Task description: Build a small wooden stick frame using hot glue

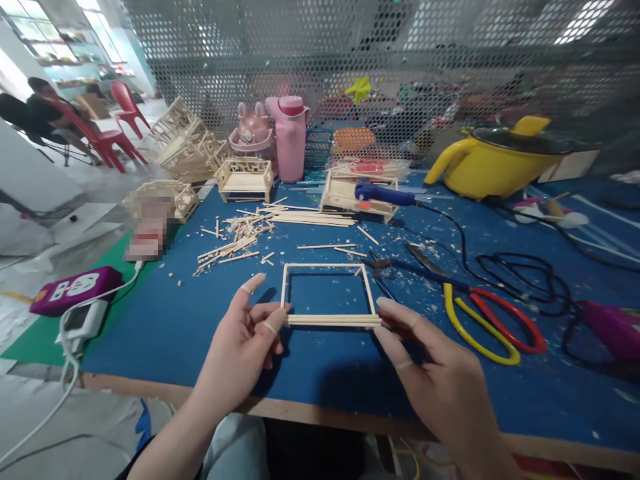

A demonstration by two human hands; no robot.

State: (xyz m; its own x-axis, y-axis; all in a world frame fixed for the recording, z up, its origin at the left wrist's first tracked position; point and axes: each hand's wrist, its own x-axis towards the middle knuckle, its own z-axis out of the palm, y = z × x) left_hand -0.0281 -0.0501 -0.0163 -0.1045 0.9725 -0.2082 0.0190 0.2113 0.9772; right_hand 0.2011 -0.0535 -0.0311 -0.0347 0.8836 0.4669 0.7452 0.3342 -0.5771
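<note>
Frame: I see a pale wood frame [325, 265], made of thin, straight sticks, with a big open middle.
Front sticks: I see a few front sticks [334, 321] packed side by side along the near side.
Pose: Its long sides go left to right.
Place: It is by the front edge of the blue table [150, 333], in from the corners.

matt pale wood sticks [314, 218], glossy yellow plastic pot [500, 163], perforated metal mesh [300, 60]

One head-worn camera, facing forward and down. Range: close above the blue surface [165, 333], room beyond.
</note>
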